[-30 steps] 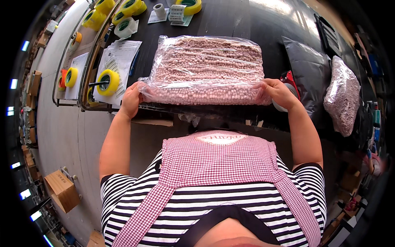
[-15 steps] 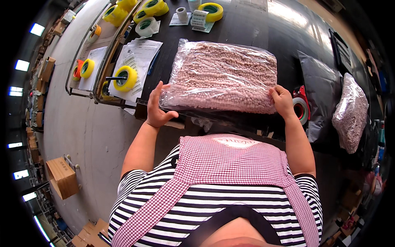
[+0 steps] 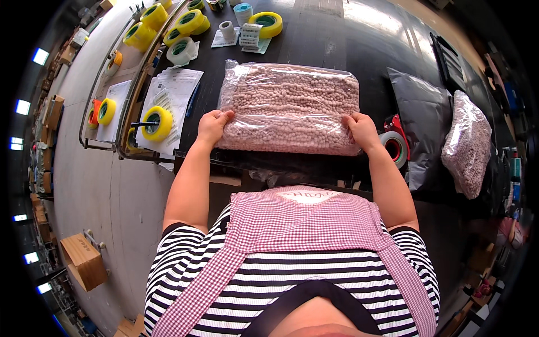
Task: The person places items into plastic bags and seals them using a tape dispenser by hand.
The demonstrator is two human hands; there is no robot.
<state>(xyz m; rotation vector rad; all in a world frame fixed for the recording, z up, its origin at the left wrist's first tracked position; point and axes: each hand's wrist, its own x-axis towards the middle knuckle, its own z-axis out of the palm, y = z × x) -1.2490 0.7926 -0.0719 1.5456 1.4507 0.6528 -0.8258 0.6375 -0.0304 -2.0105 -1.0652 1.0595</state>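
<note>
A yellow tape roll [image 3: 156, 123] is seen on papers at the left. The clear bag of pinkish pellets [image 3: 289, 108] — flat on the black table [image 3: 337, 33] — is gripped at its near corners by the left hand [image 3: 213, 126] and the right hand [image 3: 362, 130], both closed on it; a second bag [image 3: 466, 145] lies far right.

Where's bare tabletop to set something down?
Free: the dark table beyond the clear bag, right of the tape rolls. Crowded: papers and tape at left; black bag and second pink bag at right.

Yellow tape rolls [image 3: 156, 123] and papers [image 3: 171, 90] along the counter's [image 3: 325, 33] left edge, a second pellet bag [image 3: 467, 143] near its right edge.
</note>
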